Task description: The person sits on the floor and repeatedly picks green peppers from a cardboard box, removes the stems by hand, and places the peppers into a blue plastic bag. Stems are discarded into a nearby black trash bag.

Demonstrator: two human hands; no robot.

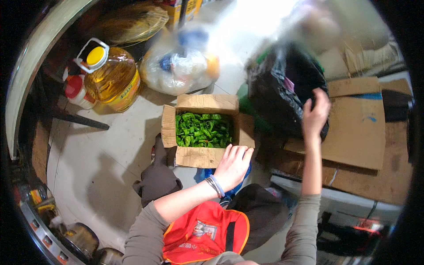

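A small cardboard box (207, 158) stands with its flaps folded out. Inside lies a heap of green peppers (202, 129). At the box's near right corner, my left hand (234, 167) bends its fingers over the flap edge; bracelets circle its wrist. My right hand (316, 114), slightly blurred, hangs over the near right rim of a bin lined with a black plastic bag (278, 96). Thumb and fingers are apart there, and nothing shows between them. Something pink (289, 84) shows inside the bag, whose bottom is dark.
A large bottle of yellow oil (114, 79) and a red-and-white bottle (75, 87) stand at the left. Beyond the box sits a stuffed clear plastic bag (180, 71). Flattened cardboard (356, 132) lies right of the bin. A dark leg (81, 121) juts in from the left.
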